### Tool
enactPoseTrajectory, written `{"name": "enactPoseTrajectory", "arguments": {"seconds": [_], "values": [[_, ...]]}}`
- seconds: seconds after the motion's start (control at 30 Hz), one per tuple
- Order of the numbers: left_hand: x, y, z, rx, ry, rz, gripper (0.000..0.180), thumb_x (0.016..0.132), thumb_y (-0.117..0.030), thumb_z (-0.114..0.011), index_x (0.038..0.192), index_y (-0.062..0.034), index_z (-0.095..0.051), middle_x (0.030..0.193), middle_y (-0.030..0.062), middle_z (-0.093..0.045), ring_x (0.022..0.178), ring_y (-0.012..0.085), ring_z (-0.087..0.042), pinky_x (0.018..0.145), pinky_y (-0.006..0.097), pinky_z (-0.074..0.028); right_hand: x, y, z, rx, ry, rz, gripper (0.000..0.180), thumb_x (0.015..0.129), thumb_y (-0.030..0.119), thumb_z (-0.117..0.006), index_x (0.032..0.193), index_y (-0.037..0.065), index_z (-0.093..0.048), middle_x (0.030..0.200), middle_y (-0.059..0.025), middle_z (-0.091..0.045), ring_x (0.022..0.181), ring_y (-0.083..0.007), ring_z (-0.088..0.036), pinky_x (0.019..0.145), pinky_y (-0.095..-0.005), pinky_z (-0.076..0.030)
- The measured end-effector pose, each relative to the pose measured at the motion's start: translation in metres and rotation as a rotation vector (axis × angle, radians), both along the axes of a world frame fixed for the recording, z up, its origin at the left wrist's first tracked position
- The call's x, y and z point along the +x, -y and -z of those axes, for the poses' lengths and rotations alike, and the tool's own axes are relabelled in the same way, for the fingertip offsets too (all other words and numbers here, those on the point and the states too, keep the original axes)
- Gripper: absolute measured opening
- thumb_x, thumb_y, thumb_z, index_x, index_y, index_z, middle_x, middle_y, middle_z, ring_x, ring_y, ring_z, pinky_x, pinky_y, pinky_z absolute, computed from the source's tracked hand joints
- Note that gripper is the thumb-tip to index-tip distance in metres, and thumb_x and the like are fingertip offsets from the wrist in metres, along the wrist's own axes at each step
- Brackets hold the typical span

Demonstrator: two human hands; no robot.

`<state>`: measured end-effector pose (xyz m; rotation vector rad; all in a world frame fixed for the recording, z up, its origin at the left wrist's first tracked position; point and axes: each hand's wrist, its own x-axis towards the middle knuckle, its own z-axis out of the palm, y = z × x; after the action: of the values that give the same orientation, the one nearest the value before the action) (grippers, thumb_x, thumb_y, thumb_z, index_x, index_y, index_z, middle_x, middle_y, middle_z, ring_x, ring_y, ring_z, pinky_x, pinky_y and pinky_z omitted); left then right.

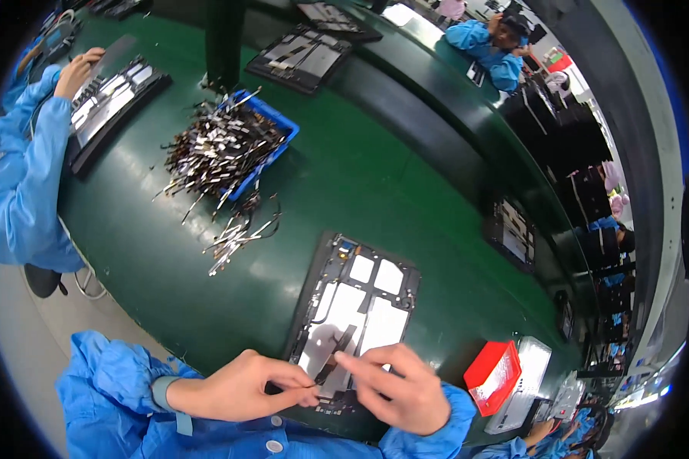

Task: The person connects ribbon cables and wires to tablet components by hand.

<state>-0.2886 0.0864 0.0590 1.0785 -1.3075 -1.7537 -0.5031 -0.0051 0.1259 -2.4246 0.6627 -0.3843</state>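
An opened tablet-like device with a black frame and bright silver panels lies on the bench before me. Over its lower part is a dark, narrow flat flex cable, tilted. My left hand pinches the near end of this cable between thumb and fingertips. From the other side, my right hand has its index fingertip against the middle of the cable, with fingers bent around it. Its thumb is mostly hidden. A wrist band circles my left wrist.
A blue tray overflows with a heap of flex cables; several loose cables lie beside it. At right are a red bin and a clear case. A co-worker's hand touches another device. A green post stands behind.
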Motion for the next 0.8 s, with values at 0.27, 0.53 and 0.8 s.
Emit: {"name": "enactPoseTrajectory", "arguments": {"seconds": [0.27,0.53,0.8], "values": [[0.007,0.01,-0.004,-0.017,-0.021,-0.036,0.017,0.092,-0.009,-0.058,0.1,0.0042,-0.066,0.091,0.0105,-0.072,0.089,0.0186,-0.07,0.082,0.026,-0.055,0.022,-0.006,0.031,-0.026,0.103,-0.025,0.042,0.064,-0.003,-0.07,0.105,0.001,-0.069,0.098,-0.0074,-0.061,0.082,-0.0234,-0.062,0.069,-0.0318,-0.053],[0.015,0.012,0.007,-0.307,0.113,0.026,0.018,0.088,-0.015,-0.063,0.095,0.001,-0.067,0.084,0.012,-0.07,0.078,0.024,-0.07,0.069,0.032,-0.055,0.022,0.002,0.058,0.311,0.118,0.287,0.026,0.076,-0.003,-0.069,0.102,-0.004,-0.069,0.097,-0.0118,-0.068,0.081,-0.0184,-0.067,0.071,-0.0269,-0.056],[0.031,0.03,0.026,-1.209,0.905,-0.134,0.025,0.07,-0.011,-0.069,0.094,-0.0046,-0.068,0.092,0.0049,-0.066,0.085,0.0183,-0.064,0.072,0.029,-0.052,0.028,0.014,0.081,0.836,0.267,0.663,0.019,0.084,-0.002,-0.069,0.103,-0.005,-0.068,0.085,-0.0093,-0.068,0.074,-0.0143,-0.068,0.068,-0.024,-0.058]]}}
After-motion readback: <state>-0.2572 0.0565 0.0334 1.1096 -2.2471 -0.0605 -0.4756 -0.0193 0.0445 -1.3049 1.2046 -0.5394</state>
